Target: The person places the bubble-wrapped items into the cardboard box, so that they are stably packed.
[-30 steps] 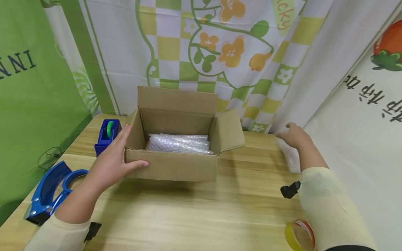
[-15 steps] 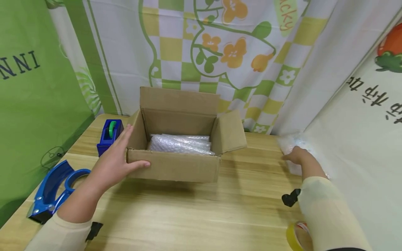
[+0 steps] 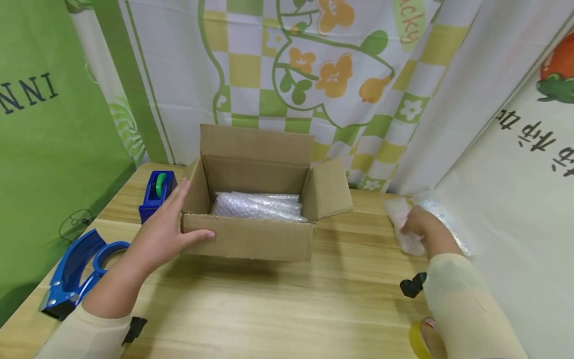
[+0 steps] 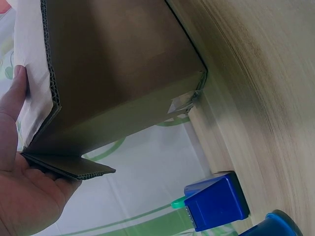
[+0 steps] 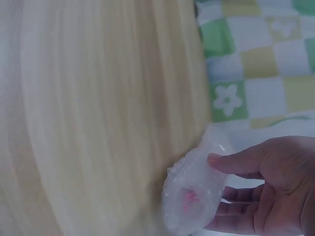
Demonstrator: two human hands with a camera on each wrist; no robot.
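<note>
An open cardboard box (image 3: pixel 248 240) stands on the wooden table, its flaps raised or spread. Bubble-wrapped bundles (image 3: pixel 257 205) lie inside it. My left hand (image 3: pixel 154 239) holds the box's front left corner, thumb on the front face. In the left wrist view, the fingers are tucked behind a side flap (image 4: pixel 69 166). At the table's right side my right hand (image 3: pixel 425 227) grips a bubble-wrapped bundle (image 5: pixel 189 196), with the thumb on top and fingers along the far side. Something pink shows inside the wrap. More clear wrapping (image 3: pixel 441 212) lies behind that hand.
A blue desktop tape dispenser (image 3: pixel 154 202) with green tape stands left of the box. Nearer on the left lies a blue handheld tape dispenser (image 3: pixel 67 279). A yellow tape roll (image 3: pixel 419 340) sits by the right forearm. A patterned curtain (image 3: pixel 269 75) hangs behind the table.
My right hand has come down onto the wrapping on the right and taken hold of a bubble-wrapped bundle, shifting it slightly left. The left hand and the box stay in place.
</note>
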